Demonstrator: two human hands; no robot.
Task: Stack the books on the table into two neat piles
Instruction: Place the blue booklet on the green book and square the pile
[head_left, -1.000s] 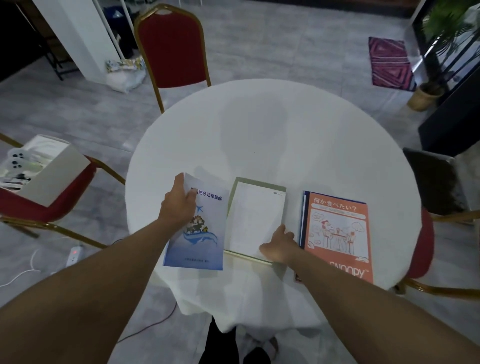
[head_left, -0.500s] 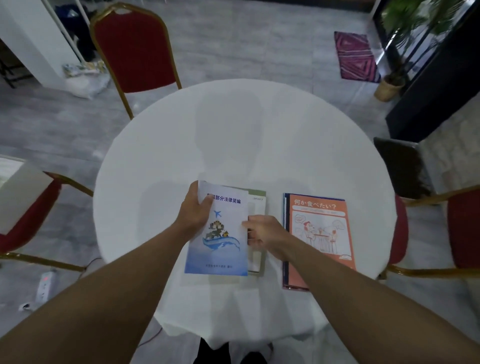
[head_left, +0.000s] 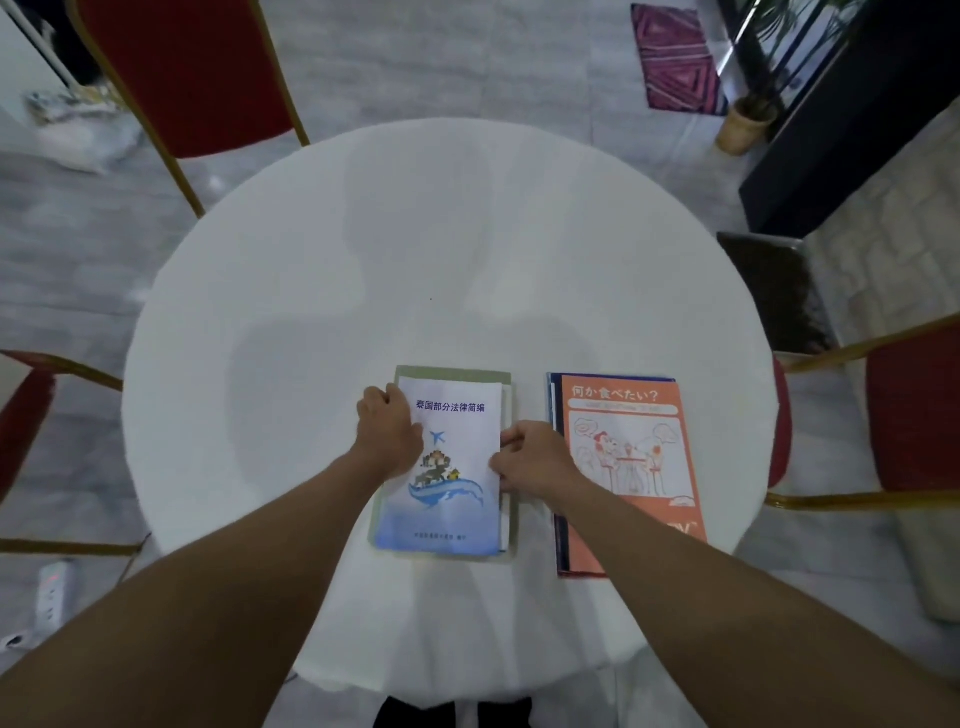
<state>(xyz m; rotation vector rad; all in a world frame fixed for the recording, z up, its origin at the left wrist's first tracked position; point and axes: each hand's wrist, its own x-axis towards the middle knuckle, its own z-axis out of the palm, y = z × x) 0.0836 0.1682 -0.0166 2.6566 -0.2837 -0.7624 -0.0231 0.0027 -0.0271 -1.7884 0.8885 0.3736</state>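
You are pinching the blue booklet (head_left: 447, 467) between your left hand (head_left: 389, 434) and right hand (head_left: 535, 460), resting it on the green book (head_left: 452, 373). Just beyond your right hand, the orange book (head_left: 631, 457) is topping the other pile. Uneven pressing risks skewing the booklet.

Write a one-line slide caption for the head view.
Left hand and right hand square a blue booklet on the green book, beside the orange-topped pile.
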